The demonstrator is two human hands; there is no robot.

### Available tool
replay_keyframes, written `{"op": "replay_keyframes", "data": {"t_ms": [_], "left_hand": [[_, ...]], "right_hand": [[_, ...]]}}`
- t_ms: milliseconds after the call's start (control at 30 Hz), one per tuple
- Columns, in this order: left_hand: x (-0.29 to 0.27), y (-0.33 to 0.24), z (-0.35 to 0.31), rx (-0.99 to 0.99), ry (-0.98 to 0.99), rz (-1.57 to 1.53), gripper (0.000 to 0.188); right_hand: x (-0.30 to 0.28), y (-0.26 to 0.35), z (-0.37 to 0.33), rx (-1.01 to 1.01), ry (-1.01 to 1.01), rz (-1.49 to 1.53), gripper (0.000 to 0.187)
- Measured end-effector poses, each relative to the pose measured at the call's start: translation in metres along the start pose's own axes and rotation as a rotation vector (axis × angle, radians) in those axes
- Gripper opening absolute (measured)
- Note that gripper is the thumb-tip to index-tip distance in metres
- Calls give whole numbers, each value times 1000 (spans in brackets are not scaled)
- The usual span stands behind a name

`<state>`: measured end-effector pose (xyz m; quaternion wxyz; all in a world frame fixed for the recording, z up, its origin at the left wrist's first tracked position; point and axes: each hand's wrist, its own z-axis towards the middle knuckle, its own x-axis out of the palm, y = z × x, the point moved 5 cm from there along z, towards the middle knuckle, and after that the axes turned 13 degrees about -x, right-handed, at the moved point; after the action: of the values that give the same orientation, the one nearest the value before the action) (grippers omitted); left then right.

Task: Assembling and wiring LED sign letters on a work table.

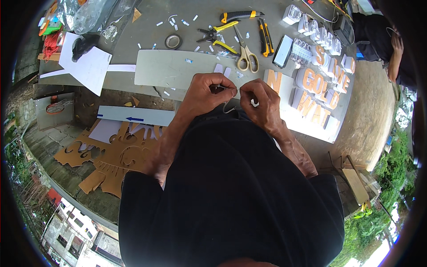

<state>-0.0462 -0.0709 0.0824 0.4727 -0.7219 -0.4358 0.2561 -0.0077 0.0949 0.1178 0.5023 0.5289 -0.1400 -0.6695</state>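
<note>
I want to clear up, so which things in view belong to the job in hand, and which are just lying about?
Probably the job: thin pale strand at the fingers; letter-shaped pieces; scissors; yellow-handled pliers.

Apparently lying about: phone; clear plastic; brown cut-out sheets.

A thin, pale, wire-like strand (225, 111) is held just above the middle of the frame. Its visible lower part hangs slack and bends into a small open curl, like a hook. The upper stretch (mostly covered by the grip, and very fine) is hard to follow; its ends cannot be made out.
</note>
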Motion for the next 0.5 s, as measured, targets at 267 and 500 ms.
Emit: {"op": "replay_keyframes", "data": {"t_ms": [267,500], "left_hand": [[-1,5,1,-18,12,-98,8],[-2,14,5,3,89,-174,12]], "right_hand": [[-2,-2,2,151,-30,149,16],[-9,-11,6,73,114,198,13]]}}
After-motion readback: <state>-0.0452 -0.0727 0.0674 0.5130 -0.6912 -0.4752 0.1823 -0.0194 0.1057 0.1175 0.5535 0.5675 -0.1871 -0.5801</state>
